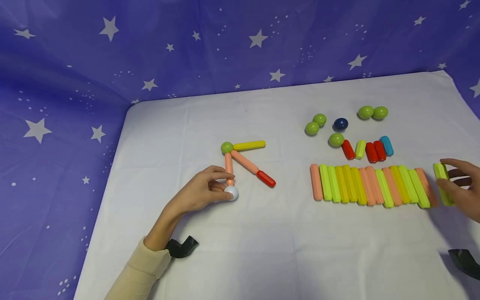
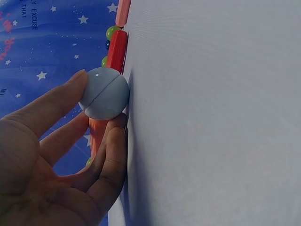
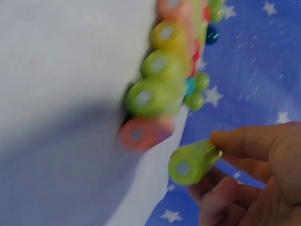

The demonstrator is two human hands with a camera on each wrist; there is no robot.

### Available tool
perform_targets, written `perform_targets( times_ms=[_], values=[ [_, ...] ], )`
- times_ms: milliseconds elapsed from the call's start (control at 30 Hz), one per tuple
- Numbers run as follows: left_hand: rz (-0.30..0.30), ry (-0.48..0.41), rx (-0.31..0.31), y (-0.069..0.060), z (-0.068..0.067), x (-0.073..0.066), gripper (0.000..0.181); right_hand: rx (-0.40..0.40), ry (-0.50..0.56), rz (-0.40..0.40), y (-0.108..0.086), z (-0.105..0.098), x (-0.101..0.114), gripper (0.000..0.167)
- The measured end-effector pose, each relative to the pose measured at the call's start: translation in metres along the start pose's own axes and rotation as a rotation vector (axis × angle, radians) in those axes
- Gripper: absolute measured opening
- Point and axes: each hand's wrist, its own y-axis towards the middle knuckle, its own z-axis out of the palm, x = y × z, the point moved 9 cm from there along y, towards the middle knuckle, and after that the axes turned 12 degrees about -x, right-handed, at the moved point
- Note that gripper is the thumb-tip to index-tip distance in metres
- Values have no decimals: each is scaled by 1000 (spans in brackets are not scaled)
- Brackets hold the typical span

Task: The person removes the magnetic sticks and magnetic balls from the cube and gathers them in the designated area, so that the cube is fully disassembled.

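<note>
My left hand [image 1: 198, 189] grips a white ball [image 1: 233, 193] between thumb and fingers at the near end of a pink magnetic stick [image 1: 229, 160]. That stick's far end meets a green ball [image 1: 226, 147]. From the same ball run a yellow stick [image 1: 249, 145] and a second pink stick [image 1: 244, 161], which has a short red stick [image 1: 266, 178] at its end. At the table's right, my right hand [image 1: 465, 187] pinches a lime-green stick [image 3: 188, 165] just past the end of the row; a pale metal disc shows in its end.
A row of pink, yellow and lime sticks [image 1: 350, 183] lies side by side on the white tablecloth [image 1: 262, 250]. Behind it are short red, lime and blue sticks [image 1: 387, 146], several green balls [image 1: 336, 140] and a dark blue ball [image 1: 340, 124]. A star-patterned purple cloth [image 1: 210, 41] hangs behind.
</note>
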Motion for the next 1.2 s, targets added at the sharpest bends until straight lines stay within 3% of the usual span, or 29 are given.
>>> perform_targets(
  times_ms=[67,233,533,700,800,933,1067,1200],
  values=[
    [-2,-2,1,0,0,0,51,-1,-18,5,5,9,-25,56],
    [-3,-9,7,1,2,0,51,76,-18,68,6,23,-43,56],
    [-7,-7,4,1,1,1,52,128,-59,136,2,23,-29,54],
    [-10,-1,2,0,0,2,52,43,-13,78,4,15,-16,49],
    [-9,3,0,0,-1,2,52,64,-1,25,1,6,34,46],
    [-10,-2,-2,0,-2,2,52,182,37,-62,-9,5,131,41],
    [-15,-15,-1,0,-1,3,52,237,196,-243,-22,19,212,32],
    [-16,-26,1,0,0,2,51,352,342,-404,-41,45,277,30]
  ],
)
